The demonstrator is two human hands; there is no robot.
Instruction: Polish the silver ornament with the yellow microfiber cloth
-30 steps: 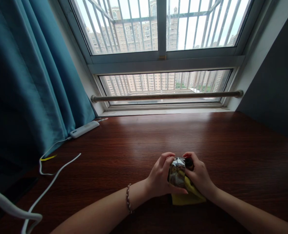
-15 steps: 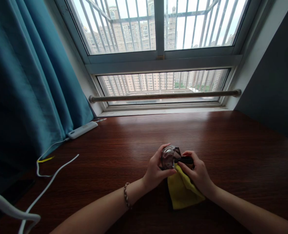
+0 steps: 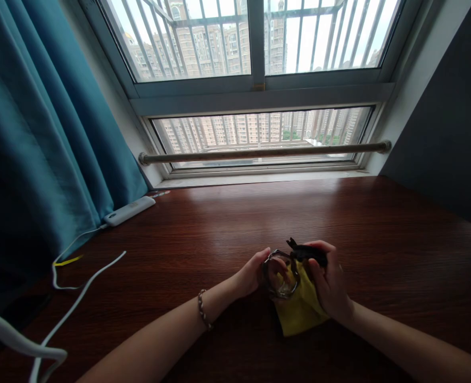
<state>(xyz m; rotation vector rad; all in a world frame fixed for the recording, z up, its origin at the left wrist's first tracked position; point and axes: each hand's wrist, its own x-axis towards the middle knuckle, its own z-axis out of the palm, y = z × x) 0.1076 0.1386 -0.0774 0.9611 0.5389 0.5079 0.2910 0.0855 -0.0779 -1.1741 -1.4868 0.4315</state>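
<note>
My left hand (image 3: 255,272) is closed around a small clear glass vessel (image 3: 267,287) with a dark, faceted rim. Its round opening is tilted towards me, and fingers show through the glass. Just right of it, my right hand (image 3: 331,282) grips a black object (image 3: 309,254) with a notched tip pointing left; its exact kind is unclear. A yellow cloth (image 3: 301,314) hangs or lies below both hands, partly behind the glass vessel. Whether the right fingers also pinch the cloth is hidden.
The brown wooden table (image 3: 203,223) reaches to the window sill. At left are a white power strip (image 3: 130,210), a white cable (image 3: 85,292), a yellow strip (image 3: 68,261) and a blue curtain (image 3: 79,133). A metal rail (image 3: 259,153) crosses the window.
The glass vessel has turned so its opening faces me more. My right hand has lifted the black object slightly, and its notched tip now shows above the vessel's right side.
</note>
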